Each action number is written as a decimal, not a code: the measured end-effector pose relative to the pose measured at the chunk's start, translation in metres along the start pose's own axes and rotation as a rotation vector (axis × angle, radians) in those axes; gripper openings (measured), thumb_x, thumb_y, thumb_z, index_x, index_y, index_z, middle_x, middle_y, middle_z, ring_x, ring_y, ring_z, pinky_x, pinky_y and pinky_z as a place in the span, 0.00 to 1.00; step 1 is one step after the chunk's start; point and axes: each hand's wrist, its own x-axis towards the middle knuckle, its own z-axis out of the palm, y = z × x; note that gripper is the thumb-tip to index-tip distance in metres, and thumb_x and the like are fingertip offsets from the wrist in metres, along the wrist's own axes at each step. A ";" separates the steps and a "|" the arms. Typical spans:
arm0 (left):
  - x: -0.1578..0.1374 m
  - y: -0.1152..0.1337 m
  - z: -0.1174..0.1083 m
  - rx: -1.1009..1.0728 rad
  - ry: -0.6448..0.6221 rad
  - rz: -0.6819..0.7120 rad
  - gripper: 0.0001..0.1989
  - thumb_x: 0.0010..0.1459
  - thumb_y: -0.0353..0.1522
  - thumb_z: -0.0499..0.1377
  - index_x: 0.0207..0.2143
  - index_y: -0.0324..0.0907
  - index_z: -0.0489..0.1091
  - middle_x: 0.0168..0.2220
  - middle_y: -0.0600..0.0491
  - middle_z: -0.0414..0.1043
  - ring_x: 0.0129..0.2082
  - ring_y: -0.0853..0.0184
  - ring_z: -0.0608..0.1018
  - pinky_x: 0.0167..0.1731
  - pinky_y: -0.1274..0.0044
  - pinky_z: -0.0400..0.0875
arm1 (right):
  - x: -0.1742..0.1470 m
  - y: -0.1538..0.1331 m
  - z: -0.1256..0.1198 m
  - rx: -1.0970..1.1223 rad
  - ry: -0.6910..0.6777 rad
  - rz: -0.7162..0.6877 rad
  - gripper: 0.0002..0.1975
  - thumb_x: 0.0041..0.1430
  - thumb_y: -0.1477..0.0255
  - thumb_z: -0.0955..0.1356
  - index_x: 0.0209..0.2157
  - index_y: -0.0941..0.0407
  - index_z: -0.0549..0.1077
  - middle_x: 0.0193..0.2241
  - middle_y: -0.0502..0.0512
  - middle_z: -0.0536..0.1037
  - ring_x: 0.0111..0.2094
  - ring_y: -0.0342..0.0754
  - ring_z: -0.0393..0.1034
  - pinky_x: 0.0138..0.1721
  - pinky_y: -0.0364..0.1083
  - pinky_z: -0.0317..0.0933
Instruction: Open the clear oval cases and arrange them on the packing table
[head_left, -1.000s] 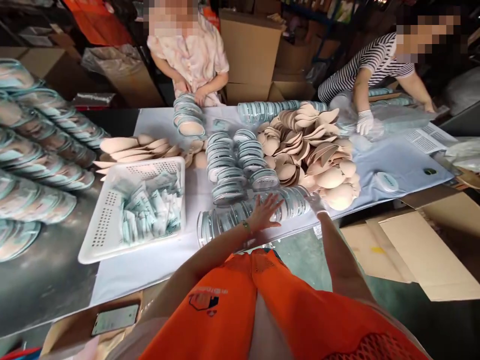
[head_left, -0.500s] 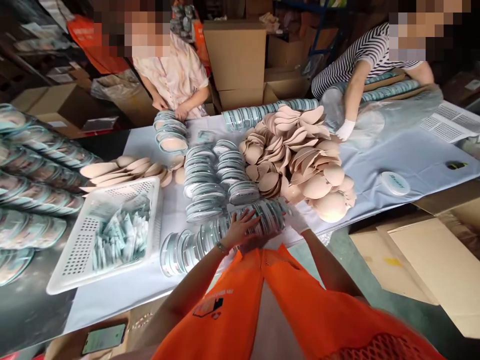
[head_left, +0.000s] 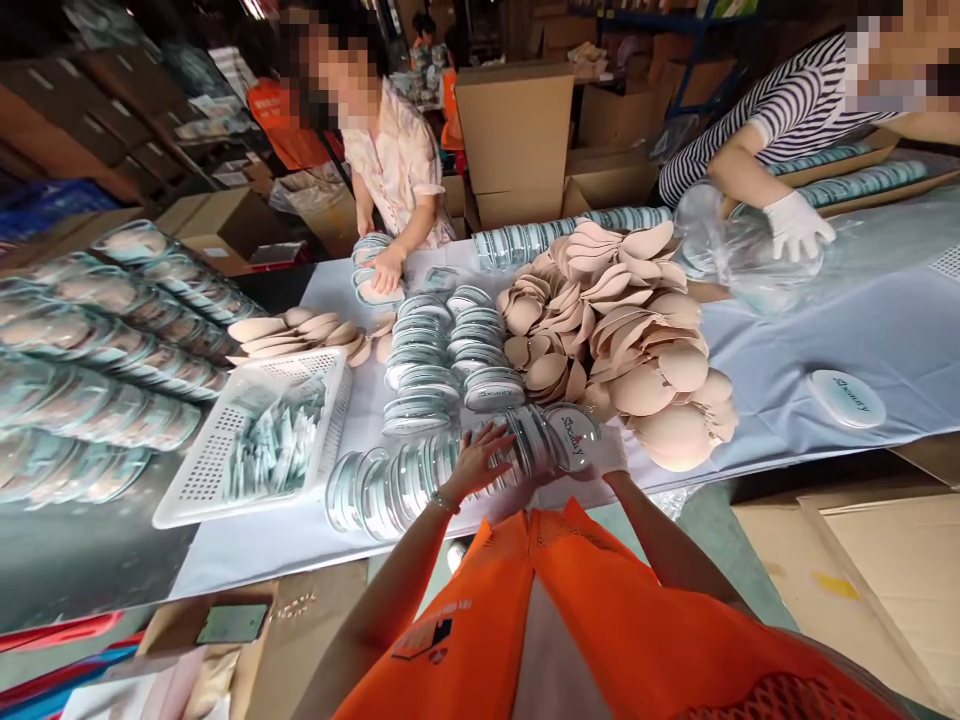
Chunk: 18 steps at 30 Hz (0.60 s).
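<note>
So compared with half a second ago, the big change is the clear round plastic case with a white printed front (head_left: 572,438) at the near row's right end: it's now tipped so the lettering shows, and a coworker's white-gloved hand (head_left: 799,226) is now up on top of a crinkly clear plastic bag (head_left: 772,280). From where I'm standing, the step in hand looks like sorting out that end of the row of clear, silver-rimmed round plastic cases (head_left: 420,468), which lies along the front edge of the table with the pale blue cloth (head_left: 765,350). The next move, I'd say, calls for a steady right hand on the tipped case plus light pressure from the left, otherwise the row could slide or fan apart. Pose-wise, the bare left hand (head_left: 481,464) is spread wide, palm down across the row, bracelet at the wrist. The white-gloved right hand (head_left: 611,452) looks closed around the tipped case's right edge, though some fingers are hidden. Both forearms angle inward over the lap. Right beside that glove there's a heap of beige shell-shaped pieces (head_left: 645,385), and two short stacks of similar round cases (head_left: 418,375) sit just behind the row.
</note>
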 end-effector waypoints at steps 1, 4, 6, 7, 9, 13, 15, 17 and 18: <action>-0.001 0.000 -0.001 -0.046 0.023 -0.016 0.28 0.67 0.39 0.65 0.69 0.52 0.72 0.75 0.42 0.62 0.78 0.45 0.60 0.73 0.41 0.48 | -0.002 -0.004 -0.005 -0.016 0.005 0.015 0.10 0.44 0.66 0.74 0.27 0.55 0.72 0.33 0.64 0.80 0.45 0.62 0.74 0.48 0.55 0.67; -0.003 0.006 -0.004 -0.291 0.172 -0.068 0.29 0.67 0.45 0.65 0.67 0.46 0.73 0.71 0.38 0.69 0.74 0.44 0.66 0.73 0.43 0.53 | -0.009 -0.016 -0.038 0.065 0.032 0.026 0.12 0.47 0.60 0.72 0.24 0.52 0.69 0.27 0.58 0.77 0.36 0.57 0.72 0.41 0.53 0.68; -0.001 0.021 -0.010 -0.510 0.284 -0.069 0.37 0.66 0.52 0.64 0.71 0.44 0.68 0.71 0.36 0.69 0.73 0.44 0.69 0.71 0.47 0.61 | -0.018 -0.034 -0.067 0.272 0.054 -0.025 0.16 0.46 0.55 0.73 0.27 0.52 0.71 0.27 0.56 0.77 0.33 0.54 0.70 0.38 0.51 0.68; 0.001 0.031 -0.015 -0.614 0.324 -0.052 0.42 0.66 0.56 0.62 0.74 0.45 0.63 0.72 0.36 0.66 0.73 0.45 0.69 0.70 0.50 0.65 | -0.024 -0.046 -0.079 0.388 0.033 -0.068 0.19 0.45 0.53 0.74 0.30 0.53 0.73 0.28 0.55 0.78 0.33 0.53 0.70 0.38 0.50 0.68; 0.005 0.055 -0.029 -0.776 0.404 0.005 0.47 0.68 0.60 0.55 0.79 0.46 0.50 0.76 0.37 0.60 0.75 0.48 0.66 0.69 0.55 0.68 | -0.041 -0.078 -0.093 0.513 -0.127 -0.204 0.23 0.44 0.51 0.77 0.35 0.54 0.77 0.33 0.57 0.80 0.37 0.54 0.72 0.41 0.51 0.70; -0.002 0.086 -0.064 -0.920 0.754 0.014 0.41 0.76 0.57 0.42 0.80 0.45 0.47 0.75 0.39 0.62 0.74 0.52 0.68 0.70 0.61 0.69 | -0.078 -0.139 -0.076 0.569 -0.634 -0.464 0.28 0.51 0.48 0.79 0.45 0.55 0.81 0.40 0.60 0.84 0.45 0.57 0.78 0.54 0.55 0.72; -0.018 0.080 -0.082 -0.934 0.877 -0.005 0.41 0.76 0.57 0.38 0.80 0.46 0.43 0.72 0.40 0.67 0.70 0.53 0.73 0.67 0.61 0.72 | -0.088 -0.157 -0.056 0.569 -0.762 -0.520 0.31 0.52 0.43 0.77 0.45 0.55 0.83 0.37 0.60 0.84 0.45 0.59 0.79 0.55 0.57 0.72; -0.037 0.065 -0.098 -0.898 0.869 0.025 0.42 0.75 0.58 0.38 0.80 0.46 0.46 0.72 0.42 0.68 0.70 0.53 0.73 0.69 0.60 0.71 | -0.092 -0.169 -0.035 0.498 -0.785 -0.527 0.32 0.52 0.42 0.77 0.44 0.55 0.84 0.36 0.60 0.84 0.45 0.61 0.79 0.55 0.59 0.72; -0.045 0.057 -0.105 -0.873 0.841 0.029 0.42 0.74 0.59 0.39 0.79 0.46 0.51 0.73 0.43 0.67 0.72 0.53 0.70 0.71 0.60 0.67 | -0.092 -0.175 -0.024 0.476 -0.792 -0.524 0.32 0.50 0.42 0.77 0.43 0.55 0.84 0.38 0.61 0.85 0.45 0.62 0.79 0.56 0.59 0.72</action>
